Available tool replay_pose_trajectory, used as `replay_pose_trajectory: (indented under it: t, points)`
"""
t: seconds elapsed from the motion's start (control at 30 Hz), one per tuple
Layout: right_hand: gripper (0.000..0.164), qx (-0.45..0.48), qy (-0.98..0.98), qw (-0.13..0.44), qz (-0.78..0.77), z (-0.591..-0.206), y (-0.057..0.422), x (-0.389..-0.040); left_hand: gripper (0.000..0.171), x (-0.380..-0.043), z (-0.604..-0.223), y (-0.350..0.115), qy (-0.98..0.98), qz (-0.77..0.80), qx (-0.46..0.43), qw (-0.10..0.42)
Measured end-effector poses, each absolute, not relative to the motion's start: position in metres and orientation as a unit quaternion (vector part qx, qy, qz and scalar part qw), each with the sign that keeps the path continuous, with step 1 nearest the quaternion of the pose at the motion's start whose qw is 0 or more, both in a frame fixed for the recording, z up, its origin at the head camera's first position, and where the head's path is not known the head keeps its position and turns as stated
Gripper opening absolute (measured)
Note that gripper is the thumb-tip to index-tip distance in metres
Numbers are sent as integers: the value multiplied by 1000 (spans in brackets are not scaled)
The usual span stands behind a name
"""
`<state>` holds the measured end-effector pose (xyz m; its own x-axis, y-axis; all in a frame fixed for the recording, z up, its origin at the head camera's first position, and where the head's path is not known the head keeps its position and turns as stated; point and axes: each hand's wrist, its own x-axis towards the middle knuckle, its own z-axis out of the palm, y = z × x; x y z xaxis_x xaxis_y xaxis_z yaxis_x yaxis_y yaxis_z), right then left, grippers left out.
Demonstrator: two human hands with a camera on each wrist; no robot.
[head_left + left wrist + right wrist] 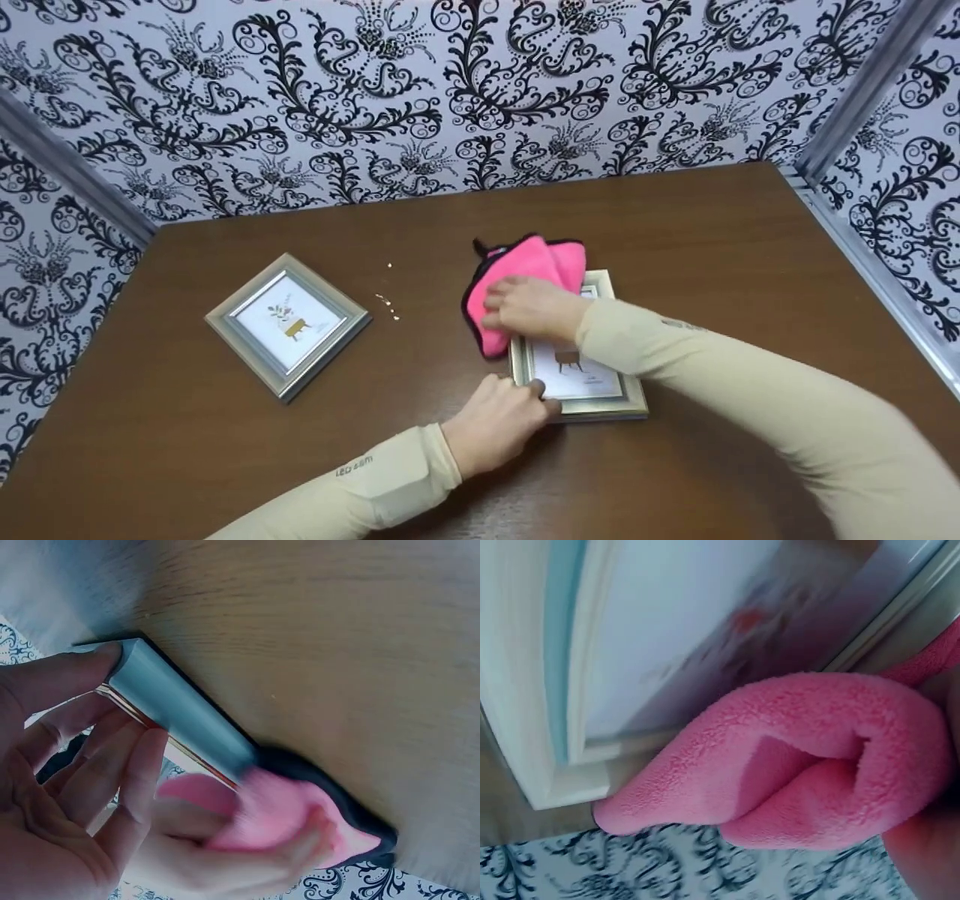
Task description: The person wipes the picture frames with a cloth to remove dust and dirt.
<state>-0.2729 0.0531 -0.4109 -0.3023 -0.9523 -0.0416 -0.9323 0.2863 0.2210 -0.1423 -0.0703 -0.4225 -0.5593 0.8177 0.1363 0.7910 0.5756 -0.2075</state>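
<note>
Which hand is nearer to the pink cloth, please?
The right. The right hand holds the pink cloth; the left hand is apart from it, holding the near left corner of the partly covered picture frame.

The pink cloth (525, 262) looks like fluffy, matt plush with dark fabric edging, while the picture frame (604, 407) and the second frame (251, 352) have smooth mouldings with a satiny, metallic-looking sheen. The bench (712, 247) has a grained brown wood look with a soft gloss. The patterned wall (450, 97) appears smooth and papery, the rails (874, 90) dull grey metal, the sleeves (750, 375) matt knit cloth.
</note>
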Motion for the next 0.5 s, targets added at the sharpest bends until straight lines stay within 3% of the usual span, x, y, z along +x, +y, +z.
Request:
replay_pose_trajectory:
  t: [0.17, 0.3, 0.4, 0.5]
  points:
    - [29, 504, -855, 33, -118, -413, 45, -294, 16, -141, -422, -69, -887, 55, -448, 102]
    - [31, 495, -860, 31, -124, -410, 47, -293, 16, -140, -422, -70, -885, 52, -450, 105]
    - [38, 492, -867, -1, -85, -396, 57, -289, 17, -139, -422, -71, -886, 53, -447, 109]
    - [39, 422, -903, -73, 29, -377, 75, -286, 17, -138, -422, -71, -889, 58, -439, 116]
